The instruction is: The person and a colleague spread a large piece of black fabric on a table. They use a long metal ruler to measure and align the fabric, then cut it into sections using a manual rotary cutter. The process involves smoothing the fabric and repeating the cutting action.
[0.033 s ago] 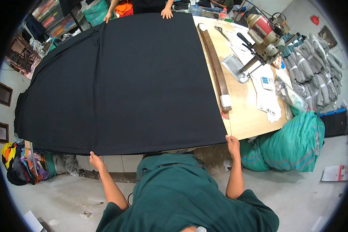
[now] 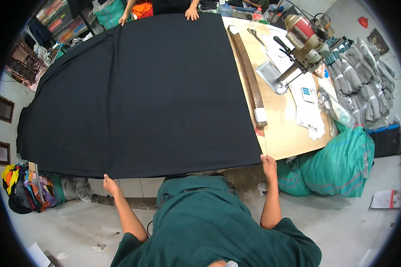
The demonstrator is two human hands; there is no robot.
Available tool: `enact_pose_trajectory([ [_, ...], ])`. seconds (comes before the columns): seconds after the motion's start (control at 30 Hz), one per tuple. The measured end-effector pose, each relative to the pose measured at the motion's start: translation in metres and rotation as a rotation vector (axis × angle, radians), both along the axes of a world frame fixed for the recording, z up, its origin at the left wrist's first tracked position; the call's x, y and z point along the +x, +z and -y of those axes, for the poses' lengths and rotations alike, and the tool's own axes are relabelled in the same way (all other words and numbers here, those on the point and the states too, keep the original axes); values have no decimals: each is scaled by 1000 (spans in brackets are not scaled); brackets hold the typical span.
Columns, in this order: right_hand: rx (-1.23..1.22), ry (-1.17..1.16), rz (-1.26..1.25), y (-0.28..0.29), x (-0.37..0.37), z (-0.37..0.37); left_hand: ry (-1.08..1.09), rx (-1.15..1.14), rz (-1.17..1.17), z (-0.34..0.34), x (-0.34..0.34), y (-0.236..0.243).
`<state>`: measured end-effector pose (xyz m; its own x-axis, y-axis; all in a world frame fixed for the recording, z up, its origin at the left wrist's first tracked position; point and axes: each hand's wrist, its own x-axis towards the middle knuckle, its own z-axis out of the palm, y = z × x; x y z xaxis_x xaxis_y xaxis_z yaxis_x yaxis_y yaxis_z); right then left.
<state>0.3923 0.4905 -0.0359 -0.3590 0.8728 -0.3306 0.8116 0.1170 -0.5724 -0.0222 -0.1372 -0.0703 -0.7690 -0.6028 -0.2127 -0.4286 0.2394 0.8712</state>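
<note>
A broad sheet of black fabric (image 2: 173,98) lies over most of the table, with a long crease running across it left of the middle. My left hand (image 2: 110,184) is closed on the fabric's near edge. At the fabric's near right corner, beside the bare wood, my right hand (image 2: 268,165) pinches the edge. Across the table a co-worker's hand (image 2: 192,13) rests flat on the far edge, and that person's other hand (image 2: 124,19) touches the edge further left.
On the bare tabletop (image 2: 280,142) at right lie a long brown bar (image 2: 247,75), scissors (image 2: 255,36), papers, a calculator (image 2: 306,94) and an upright cutting machine (image 2: 298,44). Green sacks (image 2: 338,164) stand below the right end; grey bundles (image 2: 361,80) are piled behind. Colourful cloth (image 2: 24,187) sits at left.
</note>
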Motion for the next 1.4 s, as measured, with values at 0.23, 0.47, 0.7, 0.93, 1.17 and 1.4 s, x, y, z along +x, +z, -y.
enact_pose_trajectory([
  [0.23,3,-10,-35,5,-2,-1,-115,-19,-26,34,-4,-7],
  [0.47,48,50,86,-7,2,-4,-37,-297,-89,8,2,15],
  [0.7,670,166,-292,25,-120,14,-546,-298,-452,-181,7,88],
  [0.93,665,597,-132,12,-236,57,-922,-883,-302,-278,16,36],
  [1.17,633,294,98,-16,-210,-2,-896,-972,-247,-288,20,36],
  [1.4,643,228,-78,3,-245,-31,-859,-949,-204,-309,11,44],
])
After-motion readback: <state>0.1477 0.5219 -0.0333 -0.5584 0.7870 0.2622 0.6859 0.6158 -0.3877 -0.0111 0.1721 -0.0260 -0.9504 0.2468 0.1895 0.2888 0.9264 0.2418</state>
